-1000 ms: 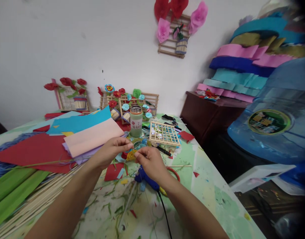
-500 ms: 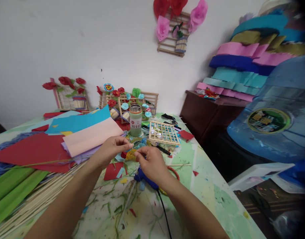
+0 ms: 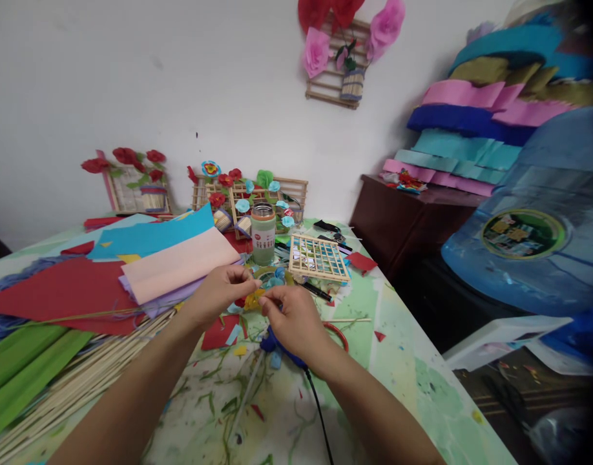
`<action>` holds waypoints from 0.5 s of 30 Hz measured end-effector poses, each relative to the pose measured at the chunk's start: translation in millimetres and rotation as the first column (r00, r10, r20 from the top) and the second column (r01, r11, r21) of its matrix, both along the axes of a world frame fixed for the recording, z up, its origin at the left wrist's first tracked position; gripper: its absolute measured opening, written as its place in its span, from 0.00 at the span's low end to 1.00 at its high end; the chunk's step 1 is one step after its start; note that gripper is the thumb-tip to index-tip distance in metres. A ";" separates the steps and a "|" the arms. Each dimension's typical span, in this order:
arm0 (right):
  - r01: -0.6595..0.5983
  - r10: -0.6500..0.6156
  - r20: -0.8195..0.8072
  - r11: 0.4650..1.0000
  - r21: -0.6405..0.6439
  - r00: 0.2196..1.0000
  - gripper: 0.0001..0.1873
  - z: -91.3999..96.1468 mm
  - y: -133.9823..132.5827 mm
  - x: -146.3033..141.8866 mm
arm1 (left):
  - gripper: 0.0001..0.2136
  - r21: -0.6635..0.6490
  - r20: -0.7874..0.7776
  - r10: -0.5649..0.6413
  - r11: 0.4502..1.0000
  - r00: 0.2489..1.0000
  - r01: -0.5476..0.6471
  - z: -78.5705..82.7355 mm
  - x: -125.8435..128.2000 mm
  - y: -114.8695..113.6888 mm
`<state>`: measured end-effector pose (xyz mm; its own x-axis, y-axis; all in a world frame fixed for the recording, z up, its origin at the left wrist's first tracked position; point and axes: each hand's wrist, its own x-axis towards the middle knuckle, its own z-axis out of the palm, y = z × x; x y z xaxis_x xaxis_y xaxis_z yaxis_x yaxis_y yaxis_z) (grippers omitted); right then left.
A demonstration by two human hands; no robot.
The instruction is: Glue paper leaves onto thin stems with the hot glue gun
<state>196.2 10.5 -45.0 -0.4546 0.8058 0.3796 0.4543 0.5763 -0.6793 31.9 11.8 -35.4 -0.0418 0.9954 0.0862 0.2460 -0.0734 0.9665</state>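
My left hand (image 3: 225, 292) is closed, thumb and forefinger pinched, close to the fingertips of my right hand (image 3: 291, 318). My right hand is also closed in a pinch. Whatever is between the fingertips is too small to make out. A small yellow crumpled paper piece (image 3: 254, 300) shows between the hands; whether it is held or lies behind them I cannot tell. Partly under my right hand lies a blue glue gun (image 3: 271, 342) with a black cord (image 3: 320, 413) and a whitish glue stick (image 3: 249, 387). Red-handled scissors (image 3: 341, 334) are half hidden behind the right wrist.
A jar (image 3: 263, 239) and a small wooden lattice (image 3: 320, 258) stand beyond my hands. Coloured paper sheets (image 3: 180, 265) and thin wooden sticks (image 3: 97, 381) cover the left side. Paper scraps (image 3: 221, 332) litter the table. A large water bottle (image 3: 529, 219) is at the right.
Almost nothing differs. Both hands keep their pinch, with only a very slight shift of the fingers; the things on the table stay where they were.
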 end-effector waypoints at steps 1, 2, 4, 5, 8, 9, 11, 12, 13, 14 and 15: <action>-0.003 0.003 0.002 1.000 0.001 1.000 0.12 0.2 -0.5 0.2 | 0.13 0.002 0.001 0.006 1.000 1.000 -0.006 -0.3 0.9 -0.1; -0.008 0.008 0.002 1.000 0.002 1.000 0.12 0.4 -1.0 0.3 | 0.13 0.003 0.005 0.013 1.000 1.000 -0.013 -0.4 1.7 -0.1; -0.020 0.020 -0.005 1.000 0.001 1.000 0.12 0.6 -1.7 0.7 | 0.13 0.007 0.013 0.023 1.000 1.000 -0.023 0.0 2.9 -0.4; -0.024 0.024 -0.010 1.000 0.002 1.000 0.12 0.7 -2.0 0.8 | 0.13 0.007 0.014 0.022 1.000 1.000 -0.023 0.4 3.3 -0.6; -0.029 0.029 -0.014 1.000 0.007 0.999 0.12 0.7 -2.6 0.7 | 0.13 0.013 0.008 0.024 1.000 1.000 -0.024 1.4 3.8 -0.8; -0.029 0.029 -0.010 1.000 0.009 1.000 0.11 0.6 -2.8 0.5 | 0.13 0.016 0.003 0.026 1.000 1.000 -0.026 1.4 3.8 -0.7; -0.033 0.033 -0.001 0.999 0.011 0.999 0.11 0.5 -3.5 0.0 | 0.14 0.023 -0.006 0.027 0.999 1.000 -0.027 0.4 3.5 -0.4; -0.034 0.034 0.002 0.999 0.012 0.999 0.11 0.5 -3.9 -0.4 | 0.14 0.026 -0.009 0.025 0.999 1.000 -0.025 -0.4 3.2 -0.1; -0.034 0.034 0.005 0.999 0.012 0.999 0.11 0.4 -4.3 -0.7 | 0.15 0.027 -0.008 0.023 0.999 1.000 -0.023 -1.2 2.9 0.1; -0.034 0.034 0.007 0.999 0.012 0.999 0.11 0.4 -4.7 -1.1 | 0.15 0.027 -0.004 0.021 0.999 1.000 -0.021 -1.9 2.6 0.3; -0.032 0.032 0.007 0.999 0.012 0.999 0.11 0.4 -4.8 -1.5 | 0.16 0.028 0.002 0.019 0.999 1.000 -0.019 -2.4 2.3 0.3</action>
<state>194.7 5.6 -44.6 -0.4825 0.7863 0.3859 0.4401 0.5986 -0.6694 34.2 12.1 -37.7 -0.0614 0.9916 0.1141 0.2459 -0.0958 0.9645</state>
